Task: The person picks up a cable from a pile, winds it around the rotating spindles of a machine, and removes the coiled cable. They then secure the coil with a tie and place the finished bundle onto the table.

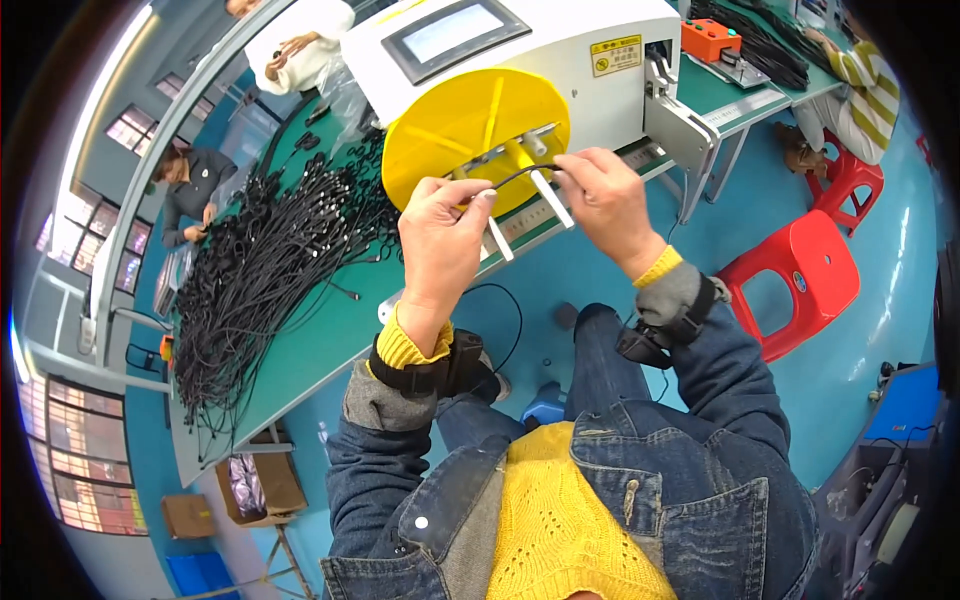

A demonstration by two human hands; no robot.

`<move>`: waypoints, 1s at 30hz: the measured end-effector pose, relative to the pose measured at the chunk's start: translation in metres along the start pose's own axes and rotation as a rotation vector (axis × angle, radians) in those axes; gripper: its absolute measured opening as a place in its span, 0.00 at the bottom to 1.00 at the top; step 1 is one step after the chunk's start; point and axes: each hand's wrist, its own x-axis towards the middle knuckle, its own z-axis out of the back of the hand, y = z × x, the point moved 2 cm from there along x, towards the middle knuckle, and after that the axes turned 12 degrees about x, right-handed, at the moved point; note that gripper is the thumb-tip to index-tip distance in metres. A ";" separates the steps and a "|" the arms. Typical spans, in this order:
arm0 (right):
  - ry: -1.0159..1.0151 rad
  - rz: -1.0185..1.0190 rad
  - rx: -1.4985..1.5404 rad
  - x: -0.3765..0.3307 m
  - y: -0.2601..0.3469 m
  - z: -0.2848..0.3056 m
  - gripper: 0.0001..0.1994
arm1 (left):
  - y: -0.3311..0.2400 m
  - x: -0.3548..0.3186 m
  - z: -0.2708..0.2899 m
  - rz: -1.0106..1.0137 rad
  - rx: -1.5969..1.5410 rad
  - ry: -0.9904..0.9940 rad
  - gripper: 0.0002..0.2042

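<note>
A thin black cable (522, 174) arches between my two hands at the front of a yellow disc (425, 135). My left hand (438, 240) pinches one part of it between thumb and fingers, near a white peg (499, 238). Closed on the cable's other side, my right hand (608, 205) is next to a second white peg (552, 199). The pegs stick out from the disc's middle toward me. A lower stretch of black cable (520, 315) hangs in a curve below my left hand; whether it joins the held piece is hidden.
The disc belongs to a white machine (610, 95) with a screen (455, 38). A large heap of black cables (270, 260) covers the green table (290, 385) at left. A red stool (815, 265) stands to the right. Other people (190, 190) sit around the tables.
</note>
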 end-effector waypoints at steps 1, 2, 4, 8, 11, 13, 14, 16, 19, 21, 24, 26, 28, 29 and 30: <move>-0.007 -0.005 0.000 0.000 -0.004 -0.007 0.08 | 0.005 0.002 -0.003 0.041 -0.009 0.004 0.05; -0.016 -0.036 0.012 0.000 -0.007 -0.013 0.07 | 0.008 0.005 -0.005 0.084 -0.019 0.006 0.05; -0.029 -0.096 0.034 0.000 -0.013 -0.020 0.05 | 0.008 0.010 -0.008 0.090 0.004 0.013 0.05; 0.022 -0.124 -0.005 -0.001 -0.015 -0.024 0.04 | 0.007 0.015 -0.010 0.095 0.062 0.018 0.05; 0.105 -0.199 -0.034 0.002 -0.016 -0.029 0.04 | 0.007 0.020 -0.013 0.061 0.094 0.011 0.05; 0.151 -0.231 -0.043 0.009 -0.014 -0.030 0.05 | 0.012 0.024 -0.014 0.040 0.156 -0.019 0.06; 0.246 -0.318 -0.015 0.017 -0.014 -0.028 0.06 | 0.014 0.024 -0.013 0.032 0.188 -0.034 0.07; 0.435 -0.489 0.037 0.029 -0.014 -0.027 0.08 | 0.016 0.024 -0.011 0.068 0.168 -0.024 0.07; 0.367 -0.419 -0.073 0.033 -0.022 -0.028 0.11 | 0.012 0.023 -0.013 0.118 0.117 0.004 0.08; 0.331 -0.379 -0.124 0.025 -0.020 -0.031 0.12 | 0.009 0.022 -0.014 0.200 0.064 0.030 0.08; 0.153 -0.409 -0.049 0.012 -0.013 -0.037 0.12 | 0.006 0.024 -0.015 0.196 0.092 0.028 0.08; 0.216 -0.412 -0.060 0.024 -0.018 -0.031 0.12 | 0.006 0.026 -0.015 0.109 0.193 0.017 0.08; 0.344 -0.421 -0.091 0.039 -0.020 -0.023 0.10 | 0.013 0.024 -0.015 0.080 0.217 -0.009 0.08; 0.342 -0.421 -0.091 0.034 -0.019 -0.026 0.10 | 0.018 0.023 -0.015 0.050 0.238 -0.035 0.08; 0.246 -0.331 -0.093 0.025 -0.017 -0.031 0.09 | 0.020 0.022 -0.015 0.020 0.258 -0.060 0.08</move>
